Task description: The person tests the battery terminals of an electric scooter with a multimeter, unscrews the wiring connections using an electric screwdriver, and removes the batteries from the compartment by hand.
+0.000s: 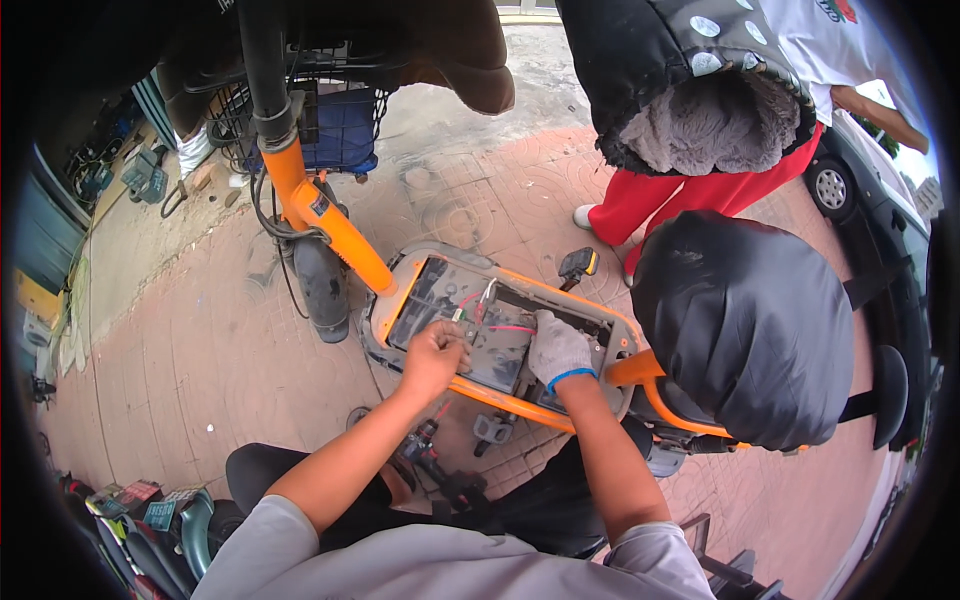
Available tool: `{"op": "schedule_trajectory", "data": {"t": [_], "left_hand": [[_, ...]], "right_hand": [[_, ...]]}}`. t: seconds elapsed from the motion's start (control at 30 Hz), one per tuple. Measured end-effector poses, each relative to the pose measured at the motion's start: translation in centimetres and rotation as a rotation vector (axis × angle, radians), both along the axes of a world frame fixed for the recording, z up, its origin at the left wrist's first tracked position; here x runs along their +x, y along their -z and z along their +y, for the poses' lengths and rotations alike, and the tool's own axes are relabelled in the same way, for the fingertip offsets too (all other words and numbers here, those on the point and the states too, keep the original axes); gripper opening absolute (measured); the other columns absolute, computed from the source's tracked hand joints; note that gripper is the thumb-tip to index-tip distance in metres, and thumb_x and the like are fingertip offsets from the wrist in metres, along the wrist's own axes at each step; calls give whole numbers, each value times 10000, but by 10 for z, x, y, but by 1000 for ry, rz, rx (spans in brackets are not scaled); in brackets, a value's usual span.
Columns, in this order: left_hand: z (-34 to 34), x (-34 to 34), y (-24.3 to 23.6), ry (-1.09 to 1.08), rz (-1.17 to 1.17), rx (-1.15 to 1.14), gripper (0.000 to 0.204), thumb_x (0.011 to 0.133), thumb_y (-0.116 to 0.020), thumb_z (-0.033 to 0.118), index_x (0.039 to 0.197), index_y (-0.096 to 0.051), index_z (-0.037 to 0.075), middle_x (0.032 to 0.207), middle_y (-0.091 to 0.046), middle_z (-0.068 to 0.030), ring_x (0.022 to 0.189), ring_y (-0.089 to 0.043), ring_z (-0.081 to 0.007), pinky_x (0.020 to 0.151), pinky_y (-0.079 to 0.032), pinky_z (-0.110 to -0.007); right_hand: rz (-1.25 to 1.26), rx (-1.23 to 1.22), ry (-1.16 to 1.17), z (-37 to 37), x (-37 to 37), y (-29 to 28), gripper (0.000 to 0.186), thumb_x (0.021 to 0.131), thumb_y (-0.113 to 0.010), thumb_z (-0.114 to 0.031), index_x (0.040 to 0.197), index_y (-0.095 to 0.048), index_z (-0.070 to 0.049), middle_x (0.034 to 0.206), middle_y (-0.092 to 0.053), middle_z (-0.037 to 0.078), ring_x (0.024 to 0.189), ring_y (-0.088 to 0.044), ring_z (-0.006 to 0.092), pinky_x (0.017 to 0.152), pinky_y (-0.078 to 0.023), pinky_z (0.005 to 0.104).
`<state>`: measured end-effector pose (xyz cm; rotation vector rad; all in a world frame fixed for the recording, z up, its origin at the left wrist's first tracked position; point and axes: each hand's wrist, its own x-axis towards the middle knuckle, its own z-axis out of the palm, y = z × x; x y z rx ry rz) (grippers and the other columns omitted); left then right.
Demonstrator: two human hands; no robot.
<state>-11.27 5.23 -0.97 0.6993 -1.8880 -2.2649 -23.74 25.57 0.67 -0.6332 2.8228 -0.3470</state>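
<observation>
1. Hands first: my bare left hand (432, 352) is curled into a loose fist over the open battery compartment (500, 330) of an orange electric bike (340, 235), fingers pinched shut around something small near the wires; I cannot tell exactly what it is.
2. My right hand (558, 350), in a white work glove with a blue cuff, rests palm down on the batteries (445, 300) at the right end of the compartment; the fingers are bent and pressed down, and I cannot tell whether they grip anything.
3. Red and pink wires (505, 328) run between my two hands, across the tops of the dark batteries.
4. The compartment sits low in the frame, between the orange down tube on the left and the black saddle (750, 330) on the right.
5. A black pedal (578, 263) shows just beyond the compartment's far edge.
6. A wire basket (330, 125) with a blue liner hangs at the front of the bike.
7. Another person in red trousers (690, 195) stands on the brick pavement (200, 350) beyond the saddle.
</observation>
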Motion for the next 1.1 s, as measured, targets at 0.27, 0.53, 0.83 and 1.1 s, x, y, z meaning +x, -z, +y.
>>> {"op": "schedule_trajectory", "data": {"t": [0.27,0.53,0.83,1.1], "left_hand": [[11,21,7,28,-187,154,151,969,-537,-6,1092,-623,3,834,-667,-70,672,-638,-138,583,-529,-291],[18,29,22,71,-256,114,212,968,-536,10,1139,-658,-22,849,-684,-62,706,-619,-115,611,-511,-255],[-1,34,9,57,-154,-137,312,946,-507,-30,1201,-685,-47,913,-732,-95,865,-664,-172,832,-529,-305],[12,32,-3,105,-150,-95,340,950,-459,-68,1200,-689,-47,907,-732,-95,891,-659,-163,854,-525,-308]], "right_hand": [[-301,-56,-50,8,-45,0,434,985,-634,-382,1233,-691,-30,1206,-714,257,1192,-657,408,1027,-512,478],[-692,-617,470,-20,-46,1,120,935,-693,-194,978,-710,-83,681,-587,21,519,-517,132,444,-383,307],[-940,-793,633,-18,-55,-1,120,938,-709,-204,1045,-686,-156,721,-562,-21,563,-487,98,440,-290,250],[-1149,-918,811,-18,-86,-2,97,974,-698,-185,1012,-649,-111,692,-544,-15,536,-493,90,407,-317,219]]}}
